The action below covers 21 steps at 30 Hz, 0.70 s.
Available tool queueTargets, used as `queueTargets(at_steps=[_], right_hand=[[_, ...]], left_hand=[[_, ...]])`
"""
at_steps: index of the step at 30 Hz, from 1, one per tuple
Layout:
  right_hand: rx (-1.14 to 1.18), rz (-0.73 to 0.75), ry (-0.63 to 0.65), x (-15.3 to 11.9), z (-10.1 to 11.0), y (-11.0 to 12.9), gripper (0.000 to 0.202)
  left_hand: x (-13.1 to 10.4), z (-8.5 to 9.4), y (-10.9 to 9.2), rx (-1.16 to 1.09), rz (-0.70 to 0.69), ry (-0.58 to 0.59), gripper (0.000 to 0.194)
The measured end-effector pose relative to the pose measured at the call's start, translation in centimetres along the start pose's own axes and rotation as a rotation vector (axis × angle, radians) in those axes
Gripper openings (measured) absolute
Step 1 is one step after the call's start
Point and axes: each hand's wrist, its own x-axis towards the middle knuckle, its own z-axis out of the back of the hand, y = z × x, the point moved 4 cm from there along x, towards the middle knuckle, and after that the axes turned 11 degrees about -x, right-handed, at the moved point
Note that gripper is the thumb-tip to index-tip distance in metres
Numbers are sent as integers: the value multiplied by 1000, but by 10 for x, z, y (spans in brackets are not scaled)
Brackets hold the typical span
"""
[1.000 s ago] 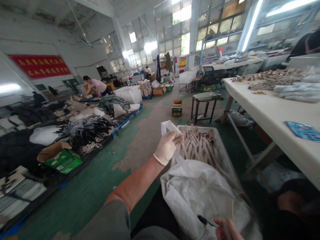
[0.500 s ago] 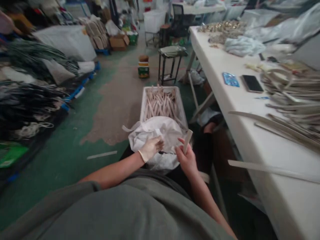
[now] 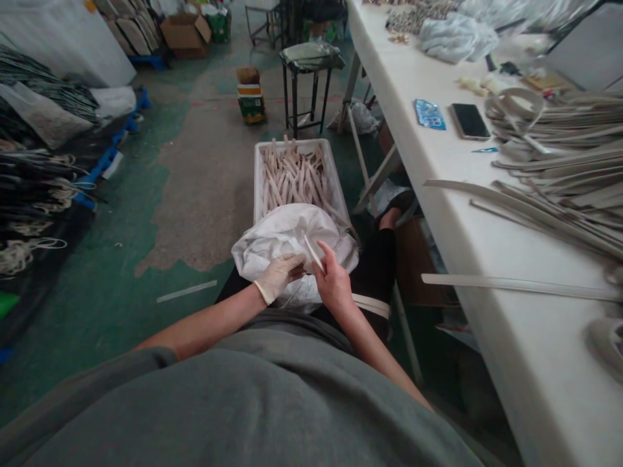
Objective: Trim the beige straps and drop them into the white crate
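My right hand (image 3: 333, 279) is bare and closed on a short pale strip (image 3: 313, 253), which stands up out of the grip at a slant. Close beside it on the left is my left hand (image 3: 281, 275), in a pale glove, its fingers pressed together. What those gloved fingertips hold, if anything, is hidden. Both hands are over a white plastic sack (image 3: 296, 224) spread across my lap. Past the sack, a white crate (image 3: 259, 188) holds many beige strips (image 3: 296, 172).
To the right runs a white table (image 3: 467, 227) with a bundle of long grey-beige strips (image 3: 579, 162), a phone (image 3: 470, 121) and a blue packet (image 3: 429, 114). A black-legged stool (image 3: 311, 58) and a small box (image 3: 251, 97) stand beyond the crate. Dark cords (image 3: 34, 188) lie at left.
The view has tilted down and shifted. My hands have come closer together, and the strip in my right hand now leans left instead of right.
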Motion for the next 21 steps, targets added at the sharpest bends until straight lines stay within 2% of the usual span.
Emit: queueTargets(at_steps=[5, 14, 21], right_hand=[[-49, -16, 13, 1, 0, -3, 56], [-225, 43, -10, 0, 0, -1, 58], [-277, 52, -30, -2, 0, -1, 57]], left_hand=[[-1, 5, 0, 67, -5, -6, 34], [-4, 3, -3, 221, -64, -23, 26], [0, 6, 6, 98, -21, -44, 36]])
